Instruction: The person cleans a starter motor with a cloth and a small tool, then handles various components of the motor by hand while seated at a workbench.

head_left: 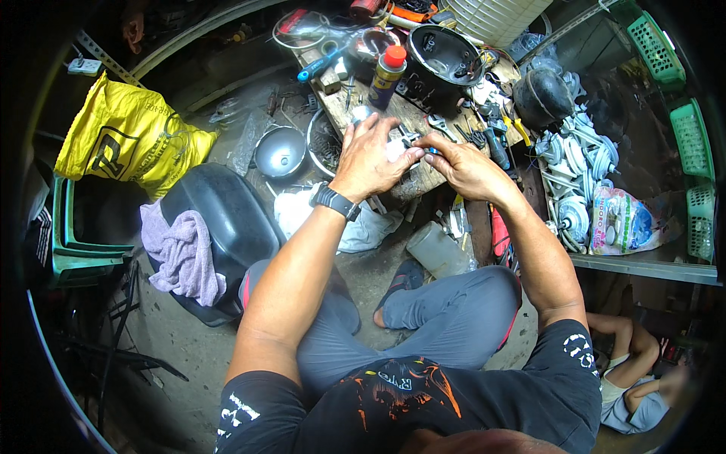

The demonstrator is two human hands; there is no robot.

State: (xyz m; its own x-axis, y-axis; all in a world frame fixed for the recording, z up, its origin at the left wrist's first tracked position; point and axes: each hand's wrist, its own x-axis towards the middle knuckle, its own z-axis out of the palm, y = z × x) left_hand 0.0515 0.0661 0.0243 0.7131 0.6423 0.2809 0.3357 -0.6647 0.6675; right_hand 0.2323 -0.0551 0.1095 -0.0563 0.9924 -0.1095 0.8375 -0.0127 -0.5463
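Over the near edge of a worn wooden bench (423,180), both my hands meet at a small white part (395,150) with metal next to it. My left hand (372,157), with a dark watch on the wrist, closes its thumb and fingers about the white part. From the other side my right hand (470,168) pinches something small with a bit of blue showing; its fingers hide most of it. A spray can (384,79) with a red cap stands just beyond my left hand. Past my right fingers lies an adjustable wrench (441,127).
A black round housing (446,59), a blue-handled screwdriver (321,66) and yellow-handled pliers (518,127) crowd the bench. White plastic parts (575,159) pile up at right. A metal bowl (280,153), yellow sack (140,136) and black tub (223,208) are at left. Another person (639,393) is lower right.
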